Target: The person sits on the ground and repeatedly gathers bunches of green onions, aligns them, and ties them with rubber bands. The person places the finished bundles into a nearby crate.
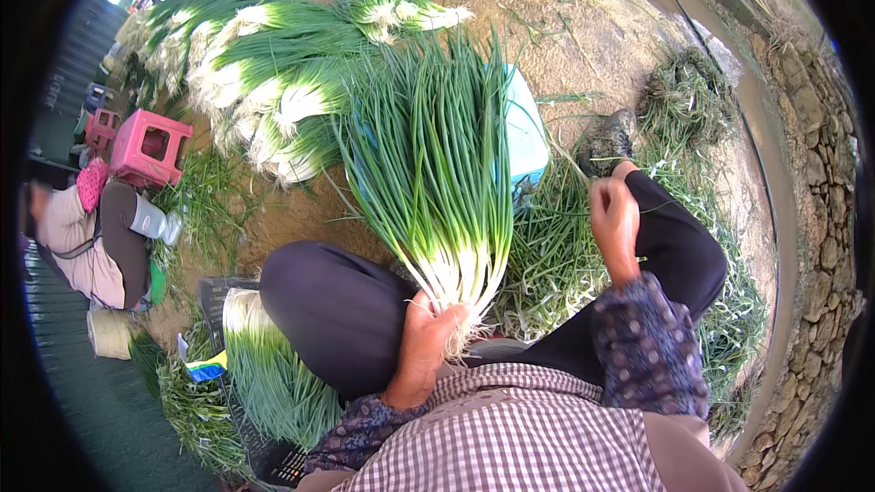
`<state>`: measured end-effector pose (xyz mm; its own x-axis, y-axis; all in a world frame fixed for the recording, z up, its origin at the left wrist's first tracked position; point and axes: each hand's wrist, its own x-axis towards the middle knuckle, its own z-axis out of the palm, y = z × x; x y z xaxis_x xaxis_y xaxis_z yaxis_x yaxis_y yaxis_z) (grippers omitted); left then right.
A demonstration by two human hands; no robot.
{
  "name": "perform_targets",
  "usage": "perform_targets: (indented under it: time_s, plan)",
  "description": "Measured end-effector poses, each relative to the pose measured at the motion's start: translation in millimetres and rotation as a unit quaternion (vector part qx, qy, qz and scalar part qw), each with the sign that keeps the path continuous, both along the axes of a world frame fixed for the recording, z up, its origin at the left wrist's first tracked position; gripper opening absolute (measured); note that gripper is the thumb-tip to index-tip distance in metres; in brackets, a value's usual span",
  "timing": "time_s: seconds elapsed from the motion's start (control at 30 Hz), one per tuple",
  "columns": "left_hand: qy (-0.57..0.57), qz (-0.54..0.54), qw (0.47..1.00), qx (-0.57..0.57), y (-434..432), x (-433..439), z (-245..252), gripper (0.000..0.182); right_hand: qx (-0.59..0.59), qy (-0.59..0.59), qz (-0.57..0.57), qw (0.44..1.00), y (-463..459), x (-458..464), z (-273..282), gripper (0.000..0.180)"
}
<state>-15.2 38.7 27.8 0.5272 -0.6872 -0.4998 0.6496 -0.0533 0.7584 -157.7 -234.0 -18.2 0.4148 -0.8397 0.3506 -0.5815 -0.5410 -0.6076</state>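
Observation:
My left hand grips a fanned bunch of green onions around its white lower stems. The roots hang below my thumb, and the green leaves spread away from me over a light-blue plastic stool or box, which they partly hide. Off to the right, above my bent leg, my right hand is closed with fingers pinched. From its fingertips a thin pale leaf strand runs up toward the leaves. Loose trimmed leaves lie in a heap beneath and between my hands.
Several green onion bunches are piled at upper left. A black plastic crate by my left knee holds a bundled bunch. Beyond it another person sits near a pink stool. A stone wall borders the right side.

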Motion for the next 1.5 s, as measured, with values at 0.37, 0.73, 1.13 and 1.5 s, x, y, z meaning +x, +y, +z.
perform_targets:
  time_s: [0.37, 0.73, 1.13, 1.5]
  plan:
    - [0.012, -0.016, 1.0, 0.024, -2, 1, 10, 0.047, 0.14, -0.049, 0.278, 0.949, 101, 45, 67, 0.013]
    - [-0.097, -0.018, 0.995, 0.025, -8, -6, 12, 0.048, 0.443, -0.191, 0.154, 0.863, 104, 36, 25, 0.008]
    - [-0.07, -0.024, 0.997, 0.014, -20, -4, 9, 0.044, 0.232, -0.168, 0.209, 0.935, 97, 17, 47, 0.016]
    - [-0.075, -0.027, 0.997, 0.017, -12, 1, -8, 0.045, 0.197, -0.018, 0.137, 0.971, 81, 53, 27, 0.022]
